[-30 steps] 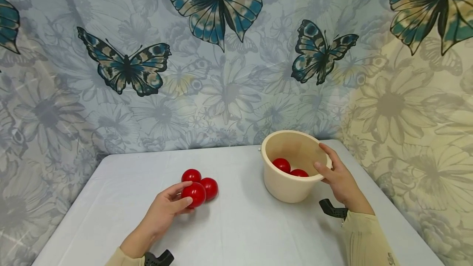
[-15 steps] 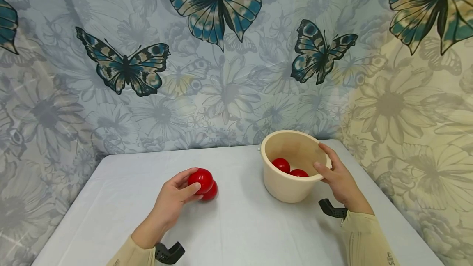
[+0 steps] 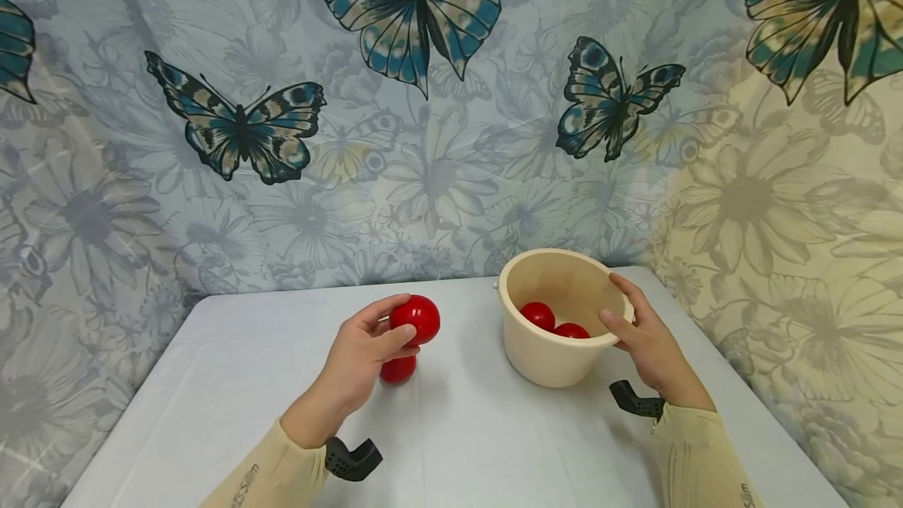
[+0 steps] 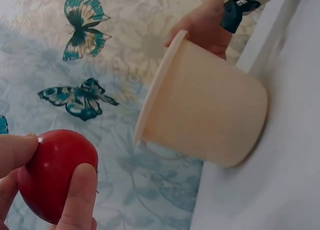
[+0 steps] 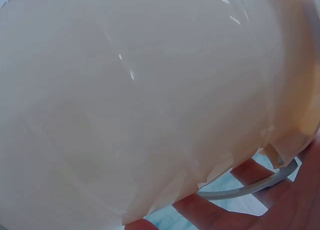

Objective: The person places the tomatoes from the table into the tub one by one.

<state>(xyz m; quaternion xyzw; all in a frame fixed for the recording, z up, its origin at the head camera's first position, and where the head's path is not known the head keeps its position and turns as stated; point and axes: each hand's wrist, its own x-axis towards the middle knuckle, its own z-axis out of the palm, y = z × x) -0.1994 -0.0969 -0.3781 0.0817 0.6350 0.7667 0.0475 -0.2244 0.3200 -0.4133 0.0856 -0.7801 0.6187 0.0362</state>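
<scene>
A: Counts?

B: Four red tomatoes showing. One held tomato (image 3: 418, 321) at the fingertips of the left hand (image 3: 358, 353), one table tomato (image 3: 399, 370) just below those fingers in the head view, two bucket tomatoes (image 3: 538, 317) beyond the right thumb.

A: Any more behind the left hand?

B: Can't tell, it covers part of the table (image 3: 466, 453).

A: Rest of the count?

B: One cream bucket (image 3: 550, 363), one grey handle (image 5: 245, 191) passing by the right fingers. Two black wrist mounts (image 3: 353, 459) and two beige sleeves (image 3: 271, 473), one of each per arm. Five bold butterflies (image 3: 243, 132) on the backdrop (image 3: 437, 194) beyond both hands, some cut off by the frame edge.

A: Left pose?

B: Forearm angles forward and inward. Thumb on the near side, fingers round the far side and underneath, clamped on the held tomato. It's above the table, apart from the bucket.

A: Right hand (image 3: 656, 353)?

B: At the bucket's right side, forearm coming in from the near edge. Thumb hooked over the rim, fingers against the outer wall, so clamped on the bucket. Bucket tomatoes sit inside, left of that thumb.
</scene>
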